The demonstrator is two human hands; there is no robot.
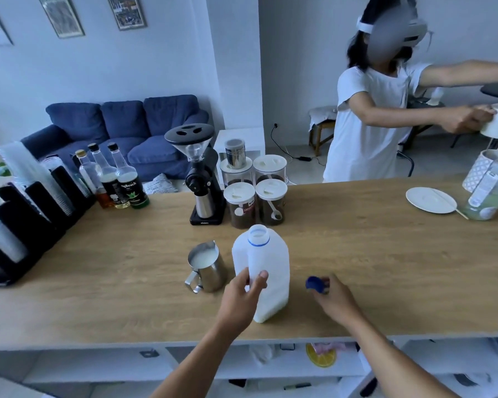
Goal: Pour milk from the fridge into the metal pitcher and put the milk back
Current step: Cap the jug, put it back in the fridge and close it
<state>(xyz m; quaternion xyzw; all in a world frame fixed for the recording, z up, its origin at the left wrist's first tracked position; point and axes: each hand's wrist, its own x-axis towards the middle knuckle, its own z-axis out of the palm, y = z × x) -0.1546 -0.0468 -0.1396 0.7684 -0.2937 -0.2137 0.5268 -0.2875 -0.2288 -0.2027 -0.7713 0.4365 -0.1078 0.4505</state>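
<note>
A white plastic milk jug (266, 265) stands upright on the wooden counter (371, 254), its neck uncapped with a blue ring. My left hand (242, 294) grips the jug's handle side. Just left of the jug sits the metal pitcher (206, 264), with milk in it and its handle toward me. To the right of the jug, my right hand (335, 298) holds the blue cap (314, 283) in its fingertips just above the counter.
Behind the jug stand a coffee grinder (203, 179) and several lidded jars (255, 193). Syrup bottles (121, 179) and cup racks (20, 202) fill the left. A white plate (430, 200) and a glass jar (485, 193) sit far right. A person (380, 116) stands across the counter.
</note>
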